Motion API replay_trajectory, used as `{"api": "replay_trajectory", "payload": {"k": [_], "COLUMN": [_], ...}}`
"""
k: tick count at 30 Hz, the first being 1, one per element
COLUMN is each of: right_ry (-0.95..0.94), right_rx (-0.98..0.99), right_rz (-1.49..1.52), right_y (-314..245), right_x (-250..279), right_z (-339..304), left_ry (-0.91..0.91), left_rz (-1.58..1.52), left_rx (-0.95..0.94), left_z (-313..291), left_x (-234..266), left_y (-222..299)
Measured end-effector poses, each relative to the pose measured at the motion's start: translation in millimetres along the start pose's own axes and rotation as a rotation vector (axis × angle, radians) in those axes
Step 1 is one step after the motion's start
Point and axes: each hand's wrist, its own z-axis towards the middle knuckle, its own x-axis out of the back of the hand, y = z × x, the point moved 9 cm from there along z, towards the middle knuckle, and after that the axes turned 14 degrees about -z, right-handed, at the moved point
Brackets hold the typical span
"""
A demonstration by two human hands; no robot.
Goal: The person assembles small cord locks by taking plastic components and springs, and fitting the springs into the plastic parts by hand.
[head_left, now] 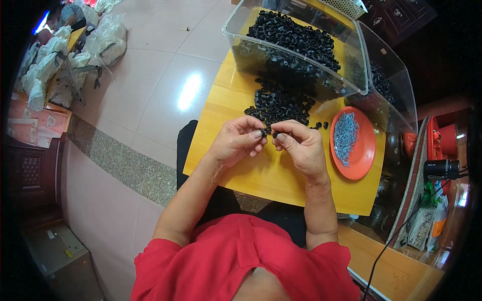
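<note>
Over the yellow tabletop (261, 175), my left hand (238, 142) pinches a small black plastic part (263, 132) between thumb and fingertips. Close beside it, my right hand (300, 148) pinches another small black part (275, 134), mostly covered by the fingers. Just beyond both hands lies a loose heap of black plastic parts (283, 105). To the right of my right hand rests an orange-red oval plate (359, 168), holding a pile of small shiny silvery-blue pieces (346, 138), too small to name.
A clear plastic bin (296, 52) full of black parts stands at the table's far side, with a second clear bin (401, 100) to its right. A black cylindrical device (442, 169) with a cable sits at far right. Plastic bags (108, 42) and a person (70, 16) are at far left.
</note>
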Motion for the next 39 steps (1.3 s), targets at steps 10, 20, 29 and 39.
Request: {"api": "replay_trajectory", "payload": {"k": [10,20,29,39], "right_ry": [0.014,0.043,-0.015,-0.275], "right_rx": [-0.117,-0.096,-0.054,-0.171], "right_rz": [0.075,-0.163,-0.361,0.235], "right_y": [9.0,17.1,15.2,34.1], "right_x": [-3.9,-4.9,-8.1,-20.7], "right_z": [-1.3,-0.9,-0.5,5.5], "left_ry": [0.004,0.060,0.091,0.064], "left_rz": [0.088,0.252,0.809,0.532], "left_rx": [-0.016,-0.082,-0.356,-0.289], "left_z": [-1.7,-5.5,-14.1,-14.9], "left_x": [-3.5,-1.0,-14.2,-5.7], "left_y": [-0.4,2.5,16.3,13.5]}}
